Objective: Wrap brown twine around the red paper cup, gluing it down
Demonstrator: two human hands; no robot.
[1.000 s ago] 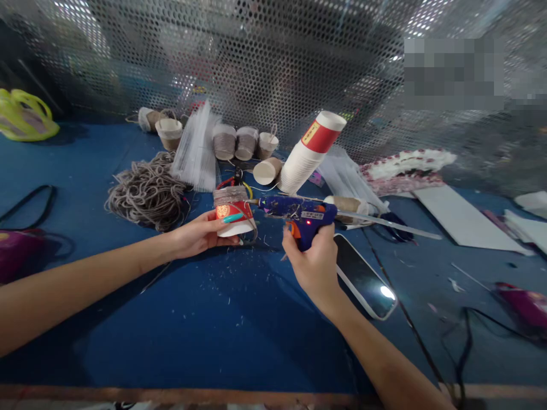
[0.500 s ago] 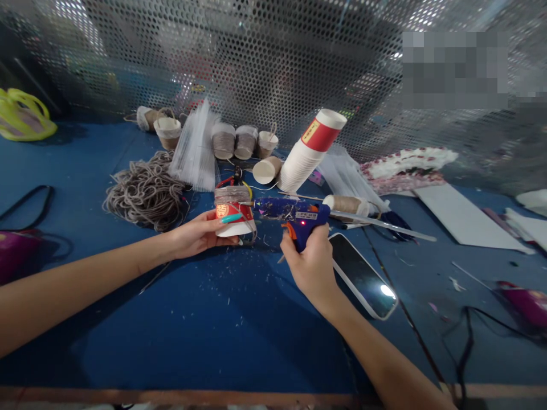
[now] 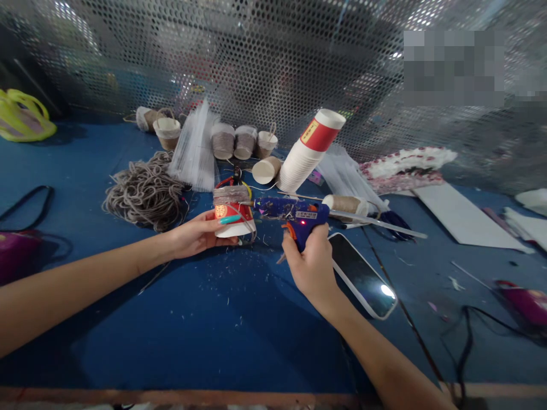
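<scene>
My left hand [image 3: 194, 234] is wrapped round an upturned red and white paper cup [image 3: 233, 213] whose upper band is wound with grey twine. My right hand [image 3: 311, 263] grips the handle of a blue hot glue gun [image 3: 293, 212] with a red light lit. The gun's nozzle points left and touches the cup's side just under the twine. A clear glue stick [image 3: 378, 224] juts out of the gun's back to the right. Both hands hover just above the blue table [image 3: 205, 324].
A heap of grey twine [image 3: 145, 191] lies at the left. Several twine-wrapped cups [image 3: 234, 142] and a leaning stack of paper cups [image 3: 307, 151] stand behind. A phone [image 3: 362, 276] lies beside my right hand. Cables, white sheets [image 3: 461, 219] and a perforated metal screen [image 3: 256, 62] surround the work.
The glue gun has slid a little to the left, bringing its nozzle against the cup. My left hand and the cup have stayed in place.
</scene>
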